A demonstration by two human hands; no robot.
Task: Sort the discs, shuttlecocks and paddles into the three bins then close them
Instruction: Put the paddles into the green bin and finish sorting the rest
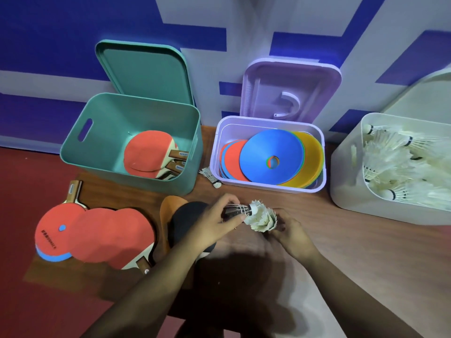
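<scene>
Three bins (pixel 73 152) (pixel 268 189) (pixel 346 191). Left hand (pixel 214 225) grip pinches one shuttlecock (pixel 251 209); right hand (pixel 290 230) grip clasps shuttlecock stack (pixel 262 220).

This looks like a sports room or a games store room, though only one corner shows. The wall (pixel 61 32) is painted in big blue and white blocks, and the floor (pixel 22 191) is red. A wooden surface (pixel 353 252) holds three open bins: a green bin (pixel 109 111) with table tennis paddles (pixel 146 152), a purple bin (pixel 268 187) with flat coloured discs (pixel 263 154), and a white bin (pixel 346 172) full of shuttlecocks (pixel 395 162). More paddles lie beside the bins.
</scene>
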